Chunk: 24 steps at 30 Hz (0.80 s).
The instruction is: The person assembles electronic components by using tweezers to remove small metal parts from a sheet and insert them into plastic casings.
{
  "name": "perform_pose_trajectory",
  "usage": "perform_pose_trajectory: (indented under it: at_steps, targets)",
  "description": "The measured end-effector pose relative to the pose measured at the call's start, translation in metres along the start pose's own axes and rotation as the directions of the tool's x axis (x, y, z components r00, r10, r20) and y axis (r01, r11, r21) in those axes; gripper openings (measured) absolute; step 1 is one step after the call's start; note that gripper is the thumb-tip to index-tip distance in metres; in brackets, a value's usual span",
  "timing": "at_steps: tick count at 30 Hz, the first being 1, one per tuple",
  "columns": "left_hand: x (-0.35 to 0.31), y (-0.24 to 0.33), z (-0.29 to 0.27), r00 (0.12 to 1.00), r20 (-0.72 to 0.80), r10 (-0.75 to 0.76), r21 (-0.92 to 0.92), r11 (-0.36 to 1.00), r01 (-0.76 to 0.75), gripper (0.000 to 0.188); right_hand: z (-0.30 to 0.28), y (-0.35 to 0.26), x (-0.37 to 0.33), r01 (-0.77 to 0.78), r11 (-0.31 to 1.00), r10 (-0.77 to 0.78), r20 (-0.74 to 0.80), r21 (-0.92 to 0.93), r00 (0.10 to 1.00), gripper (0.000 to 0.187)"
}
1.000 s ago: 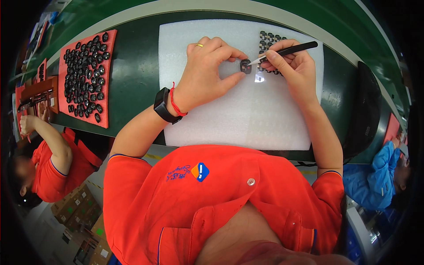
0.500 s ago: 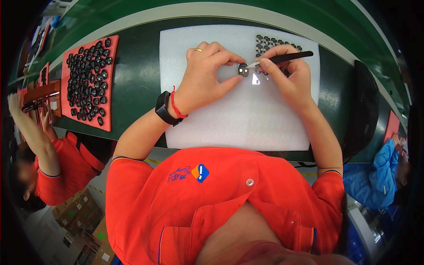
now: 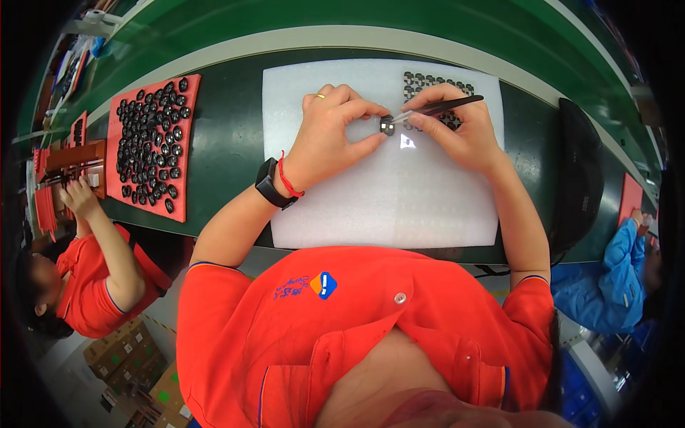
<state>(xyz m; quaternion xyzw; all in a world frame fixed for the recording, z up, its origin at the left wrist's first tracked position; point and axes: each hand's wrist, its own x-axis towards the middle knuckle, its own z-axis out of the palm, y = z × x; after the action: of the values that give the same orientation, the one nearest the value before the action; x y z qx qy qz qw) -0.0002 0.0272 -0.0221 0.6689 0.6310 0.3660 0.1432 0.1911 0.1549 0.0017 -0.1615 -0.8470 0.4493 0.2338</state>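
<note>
Between the thumb and forefinger of my left hand (image 3: 338, 131) sits a small round black part (image 3: 387, 125) with pale squares on its face. My right hand (image 3: 453, 128) grips tweezers (image 3: 444, 105) with a dark handle; their pale tips reach the upper right edge of the part. Both hands are over a white foam sheet (image 3: 328, 221). Beyond and partly behind my right hand, a clear sheet carries rows of small dark pieces with pale patches (image 3: 419, 77). Its near portion looks bare and shows a bright reflection.
On the left, a red foam board (image 3: 178, 203) bears many round black parts (image 3: 151, 135). A black curved object (image 3: 579, 178) stands right of the white foam. A co-worker in red (image 3: 100, 278) works at the left; another in blue (image 3: 606, 285) is at the right.
The tweezers have tilted slightly at the black part, which stays pinched in my left hand. The view has shifted a little. The left co-worker's raised arm has come down to the bench.
</note>
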Motion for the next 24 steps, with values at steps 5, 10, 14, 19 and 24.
perform_pose_trajectory:
  at_steps: [5, 10, 14, 19, 24]
  targets:
    - [-0.002, 0.005, -0.003, 1.000, -0.001, 0.017, 0.025, 1.000, -0.017, 0.026, 0.000, -0.002, -0.004, -0.047, 0.979, 0.067, -0.092, 0.199, 0.994, 0.012]
    - [0.009, 0.002, -0.008, 0.998, 0.028, 0.049, 0.043, 0.998, -0.050, 0.024, 0.003, 0.005, 0.001, -0.052, 0.966, 0.074, -0.079, 0.254, 0.994, 0.010]
    - [0.042, -0.004, -0.024, 0.972, 0.234, 0.011, -0.089, 0.996, 0.011, 0.026, 0.009, 0.024, -0.002, -0.162, 0.762, 0.272, -0.083, 0.627, 0.959, 0.011]
    - [0.109, -0.056, -0.019, 0.991, -0.070, 0.117, 0.162, 0.981, -0.104, 0.027, 0.008, 0.025, 0.003, -0.137, 0.722, 0.260, -0.083, 0.678, 0.962, 0.015]
    - [0.137, -0.115, -0.009, 0.986, -0.159, 0.053, 0.271, 0.963, -0.008, 0.028, 0.019, 0.030, 0.003, -0.103, 0.727, 0.174, -0.037, 0.679, 0.984, 0.012]
